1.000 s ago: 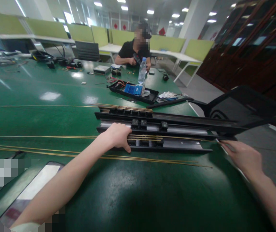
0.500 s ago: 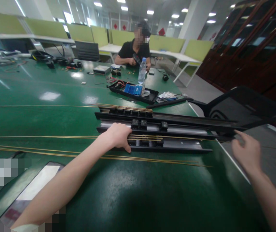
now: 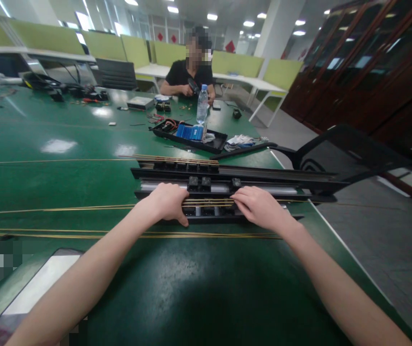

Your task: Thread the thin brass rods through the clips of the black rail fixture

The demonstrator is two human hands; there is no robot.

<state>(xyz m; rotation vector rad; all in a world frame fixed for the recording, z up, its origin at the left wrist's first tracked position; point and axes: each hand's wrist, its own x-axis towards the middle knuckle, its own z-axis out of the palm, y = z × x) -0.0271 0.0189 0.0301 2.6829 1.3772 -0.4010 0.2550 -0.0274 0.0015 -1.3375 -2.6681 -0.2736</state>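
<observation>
Head view: golden rods [image 3: 209, 203] pass beneath the left grip [image 3: 167, 201]

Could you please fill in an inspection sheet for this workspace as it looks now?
Surface: glossy green tabletop, reflecting light.
Work items: thin gold-coloured rods lie on the tabletop and along black channels; small black blocks sit in the channels.
Clutter: water bottle, black tray holding blue pack, crumpled whitish fabric.
Hands: left hand clasps front channel; right hand has fingertips at rod ends.
Cables: dark tangle, far left.
Surroundings: seated person opposite, mesh-backed chair and wooden cabinet right.
</observation>
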